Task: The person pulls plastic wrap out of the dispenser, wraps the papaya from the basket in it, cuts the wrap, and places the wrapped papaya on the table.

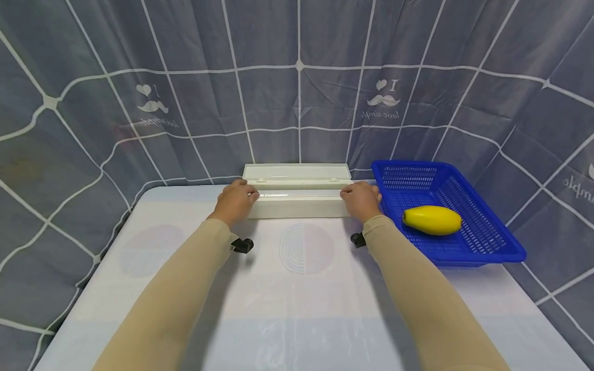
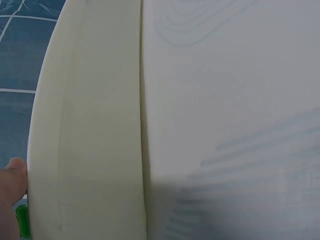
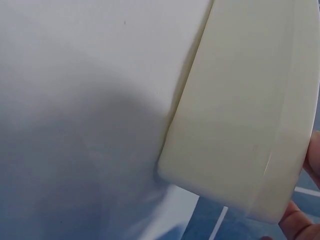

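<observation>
A long white cling film dispenser box (image 1: 297, 208) lies across the far side of the table, its hinged lid (image 1: 297, 171) raised at the back. Inside it, a pale, shiny roll of cling film (image 1: 299, 194) spans between both hands. My left hand (image 1: 235, 200) holds the roll's left end with curled fingers; the left wrist view shows only part of this hand (image 2: 11, 182) behind the box wall, beside a small green piece (image 2: 22, 221). At the right end my right hand (image 1: 361, 200) holds likewise, its fingers (image 3: 296, 222) by the box corner. The exact fingertip contact is hidden.
To the right stands a blue plastic basket (image 1: 492, 232) with a yellow, rounded, elongated object (image 1: 432, 220) in it. A grey curtain (image 1: 297, 98) with white lines hangs right behind the box. The white patterned tablecloth (image 1: 297, 309) stretches toward me.
</observation>
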`<action>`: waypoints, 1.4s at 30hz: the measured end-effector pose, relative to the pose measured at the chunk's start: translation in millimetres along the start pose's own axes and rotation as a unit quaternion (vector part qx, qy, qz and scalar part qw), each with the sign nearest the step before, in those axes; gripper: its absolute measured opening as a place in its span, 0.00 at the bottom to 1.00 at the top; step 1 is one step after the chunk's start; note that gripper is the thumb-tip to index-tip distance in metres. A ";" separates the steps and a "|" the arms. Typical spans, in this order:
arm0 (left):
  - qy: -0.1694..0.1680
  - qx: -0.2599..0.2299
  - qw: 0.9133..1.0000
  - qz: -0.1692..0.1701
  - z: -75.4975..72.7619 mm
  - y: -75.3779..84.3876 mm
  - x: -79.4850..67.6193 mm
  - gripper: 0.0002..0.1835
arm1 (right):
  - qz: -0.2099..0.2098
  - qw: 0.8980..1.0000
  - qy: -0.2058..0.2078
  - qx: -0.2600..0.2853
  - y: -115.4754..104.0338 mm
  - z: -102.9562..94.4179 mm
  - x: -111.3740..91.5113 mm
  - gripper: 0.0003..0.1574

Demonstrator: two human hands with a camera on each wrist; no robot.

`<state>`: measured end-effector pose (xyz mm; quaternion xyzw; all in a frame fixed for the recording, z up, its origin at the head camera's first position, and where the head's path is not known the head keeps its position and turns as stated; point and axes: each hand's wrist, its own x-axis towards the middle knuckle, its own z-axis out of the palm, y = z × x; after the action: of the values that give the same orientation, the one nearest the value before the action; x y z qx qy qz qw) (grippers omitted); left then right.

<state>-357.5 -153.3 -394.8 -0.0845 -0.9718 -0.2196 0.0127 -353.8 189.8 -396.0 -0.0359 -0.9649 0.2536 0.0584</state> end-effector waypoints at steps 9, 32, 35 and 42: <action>0.027 0.002 1.000 0.002 2.9 1.5 3.8 0.18 | -0.010 1.000 0.013 -0.001 4.3 4.7 6.3 0.18; 0.086 0.039 0.995 0.016 5.5 -2.6 7.5 0.16 | -0.050 0.999 -0.015 -0.004 -0.1 4.8 7.0 0.22; 0.084 0.041 0.996 0.018 6.0 -2.7 8.4 0.16 | -0.050 0.999 -0.003 -0.004 -1.6 5.2 8.3 0.20; 0.086 0.041 0.995 0.028 4.3 0.9 9.0 0.16 | -0.057 0.998 0.029 -0.017 -0.1 3.9 10.1 0.19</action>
<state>-366.1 -149.3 -397.7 -0.0922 -0.9725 -0.1860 0.1055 -364.3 188.8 -398.4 0.0111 -0.9675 0.2318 0.1001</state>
